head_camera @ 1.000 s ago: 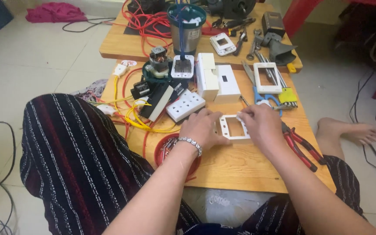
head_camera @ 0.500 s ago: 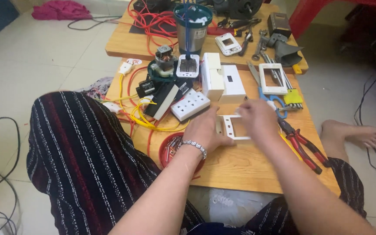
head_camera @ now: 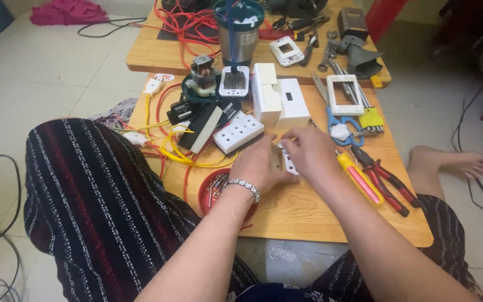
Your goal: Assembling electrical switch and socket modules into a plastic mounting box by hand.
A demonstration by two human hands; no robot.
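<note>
Your left hand [head_camera: 261,165] and right hand [head_camera: 308,154] pinch the white switch plate [head_camera: 287,161]; assembly looks unfinished; screwdriver [head_camera: 359,182] untouched.

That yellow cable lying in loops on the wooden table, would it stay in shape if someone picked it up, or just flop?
The yellow cable would probably flop: it lies in loose curls, so it bends easily. It looks thin, so likely light. It runs among the black parts and near the white socket strip, so lifting it might snag or drag them.
</note>
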